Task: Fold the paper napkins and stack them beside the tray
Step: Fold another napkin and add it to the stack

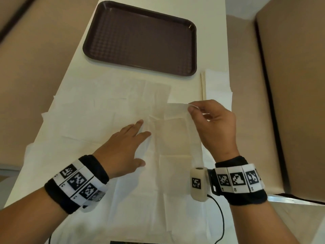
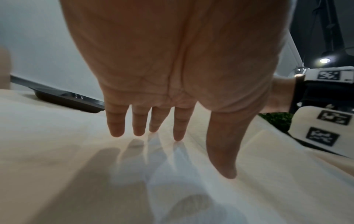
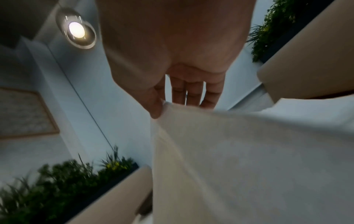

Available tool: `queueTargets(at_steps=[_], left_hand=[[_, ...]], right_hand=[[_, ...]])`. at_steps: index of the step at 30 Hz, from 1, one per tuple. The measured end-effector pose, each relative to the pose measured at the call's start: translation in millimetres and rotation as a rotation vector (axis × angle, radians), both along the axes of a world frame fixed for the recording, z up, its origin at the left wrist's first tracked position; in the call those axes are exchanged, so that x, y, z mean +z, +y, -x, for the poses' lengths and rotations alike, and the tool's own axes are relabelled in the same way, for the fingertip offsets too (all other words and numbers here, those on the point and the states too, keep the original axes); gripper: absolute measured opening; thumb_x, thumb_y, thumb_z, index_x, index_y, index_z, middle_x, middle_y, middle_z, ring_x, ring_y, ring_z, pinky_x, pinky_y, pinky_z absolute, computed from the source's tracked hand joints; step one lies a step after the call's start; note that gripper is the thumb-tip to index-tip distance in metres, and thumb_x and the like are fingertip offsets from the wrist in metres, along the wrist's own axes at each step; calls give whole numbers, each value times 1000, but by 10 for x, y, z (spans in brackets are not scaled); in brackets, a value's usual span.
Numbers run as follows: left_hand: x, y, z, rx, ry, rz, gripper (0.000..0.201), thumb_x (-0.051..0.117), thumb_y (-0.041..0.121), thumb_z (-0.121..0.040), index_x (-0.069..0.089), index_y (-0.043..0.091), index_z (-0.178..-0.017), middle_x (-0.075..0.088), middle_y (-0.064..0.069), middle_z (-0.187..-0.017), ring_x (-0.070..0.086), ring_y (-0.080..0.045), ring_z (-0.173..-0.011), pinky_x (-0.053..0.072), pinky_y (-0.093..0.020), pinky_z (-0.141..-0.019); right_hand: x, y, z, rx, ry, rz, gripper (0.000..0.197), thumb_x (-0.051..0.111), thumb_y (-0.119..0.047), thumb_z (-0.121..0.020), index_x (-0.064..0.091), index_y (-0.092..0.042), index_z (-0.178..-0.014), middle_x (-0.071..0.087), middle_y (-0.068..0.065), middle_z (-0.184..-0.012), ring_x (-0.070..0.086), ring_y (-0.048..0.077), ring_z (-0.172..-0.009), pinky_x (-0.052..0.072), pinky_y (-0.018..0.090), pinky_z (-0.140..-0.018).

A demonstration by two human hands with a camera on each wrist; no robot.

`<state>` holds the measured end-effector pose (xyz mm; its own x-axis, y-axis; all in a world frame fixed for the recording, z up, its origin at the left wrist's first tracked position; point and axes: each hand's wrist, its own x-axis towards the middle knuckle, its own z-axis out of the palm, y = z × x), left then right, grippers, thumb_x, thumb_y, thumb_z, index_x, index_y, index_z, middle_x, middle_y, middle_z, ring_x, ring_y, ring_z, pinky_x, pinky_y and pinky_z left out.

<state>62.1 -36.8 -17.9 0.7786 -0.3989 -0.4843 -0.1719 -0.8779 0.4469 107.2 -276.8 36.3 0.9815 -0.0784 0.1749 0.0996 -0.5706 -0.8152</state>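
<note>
Several unfolded white paper napkins point(image 1: 98, 124) lie overlapping across the table. My right hand point(image 1: 209, 118) pinches the far corner of the top napkin point(image 1: 175, 131) between thumb and forefinger and holds it lifted off the pile; the raised napkin point(image 3: 239, 151) fills the right wrist view below my right hand point(image 3: 162, 104). My left hand point(image 1: 130, 138) lies flat with straight fingers on the napkins just left of the lifted sheet; the left wrist view shows the left hand point(image 2: 153, 133) spread over the paper point(image 2: 114, 174). A folded napkin stack point(image 1: 216, 85) sits right of the brown tray point(image 1: 140, 39).
The dark brown tray is at the far end of the narrow white table point(image 1: 79, 67); its rim point(image 2: 67, 98) shows in the left wrist view. Tan seating point(image 1: 290, 85) flanks the table on both sides. A black cable point(image 1: 221, 217) runs from my right wrist device.
</note>
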Motion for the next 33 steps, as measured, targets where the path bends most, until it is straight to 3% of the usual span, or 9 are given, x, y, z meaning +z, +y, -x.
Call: queueTargets(at_steps=[4, 9, 14, 16, 20, 23, 26, 31, 33], left_hand=[[86, 80, -10, 23, 14, -15, 86, 61, 54, -92, 7, 39, -157, -21, 9, -164, -7, -15, -153, 11, -35, -122], [124, 95, 20, 19, 25, 5, 82, 62, 52, -92, 13, 38, -157, -12, 9, -166, -2, -14, -153, 14, -34, -123], [465, 24, -167, 273, -142, 368, 79, 71, 59, -79, 35, 41, -147, 31, 21, -155, 30, 0, -140, 27, -21, -111], [623, -49, -275, 337, -160, 531, 82, 73, 66, -69, 43, 43, -141, 42, 28, -145, 41, 7, -130, 36, -19, -105], [789, -242, -428, 307, -19, 720, 96, 83, 62, -61, 36, 47, -145, 38, 35, -146, 36, 11, -135, 36, -20, -106], [799, -371, -484, 228, 70, 804, 105, 89, 52, -64, 31, 43, -150, 38, 29, -151, 34, 5, -140, 35, -33, -113], [784, -466, -485, 225, 223, 944, 83, 90, 37, -67, 50, 29, -140, 61, 12, -137, 56, -9, -129, 46, -47, -107], [712, -636, -484, 313, 297, 953, 34, 76, 21, -87, 68, 9, -117, 75, -6, -111, 72, -24, -103, 57, -50, -93], [666, -731, -525, 398, 316, 975, 22, 66, 14, -94, 69, 8, -115, 76, -9, -107, 73, -26, -99, 59, -50, -87]], right_hand=[[357, 7, 21, 17, -73, -161, 9, 72, -14, -93, 75, -23, -95, 76, -7, -92, 71, 10, -88, 57, 24, -77], [698, -18, 46, 87, -244, -171, 24, 62, -9, -99, 65, -31, -92, 68, -13, -88, 65, 4, -84, 55, 28, -77], [885, -119, 86, 130, -222, -219, 38, 58, -12, -102, 63, -37, -74, 63, -19, -71, 56, -5, -66, 46, 17, -59], [927, -109, 94, 179, -215, -239, 38, 54, -4, -103, 61, -36, -82, 65, -25, -77, 59, -10, -73, 46, 11, -65], [909, -115, 85, 215, -149, -281, 45, 51, -4, -104, 67, -41, -85, 67, -26, -81, 61, -8, -77, 47, 12, -68], [860, -127, 73, 248, -126, -295, 35, 48, -6, -105, 62, -35, -91, 64, -21, -84, 58, -4, -80, 45, 15, -70], [780, -135, 29, 272, -101, -302, 14, 50, -10, -103, 57, -19, -95, 60, -12, -89, 56, 0, -81, 44, 18, -71], [568, -143, -59, 165, -37, -282, 4, 60, -21, -99, 62, -18, -98, 65, -2, -92, 61, 10, -84, 51, 32, -71], [458, -207, -55, 84, 31, -297, 23, 68, -33, -92, 60, -22, -111, 67, -3, -108, 64, 12, -100, 55, 33, -77]])
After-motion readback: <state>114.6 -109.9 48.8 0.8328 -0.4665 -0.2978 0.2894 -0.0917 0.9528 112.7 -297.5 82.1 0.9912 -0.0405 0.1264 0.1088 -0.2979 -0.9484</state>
